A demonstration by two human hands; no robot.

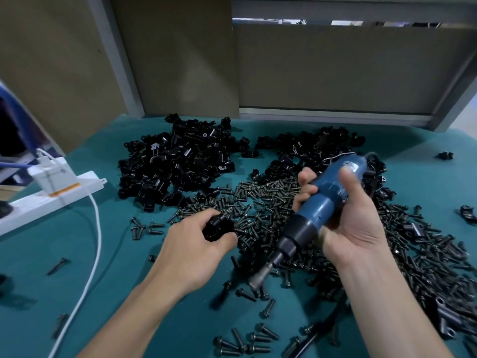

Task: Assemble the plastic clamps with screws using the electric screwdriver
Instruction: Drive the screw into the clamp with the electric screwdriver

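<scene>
My left hand [192, 248] grips a black plastic clamp [218, 227] just above the edge of the screw heap. My right hand [346, 218] holds the blue electric screwdriver [322, 202] tilted, its metal bit [259, 279] pointing down and left toward the table near loose screws. A wide heap of dark screws [268, 200] lies between and to the right of my hands. Piles of black clamps [175, 164] lie behind it, a second pile [309, 146] farther right.
A white power strip [51, 195] with a plugged adapter and white cable [95, 228] lies at the left on the green table cover [116, 267]. Loose screws [242, 342] are scattered near the front edge. Grey partition panels [322, 68] stand behind.
</scene>
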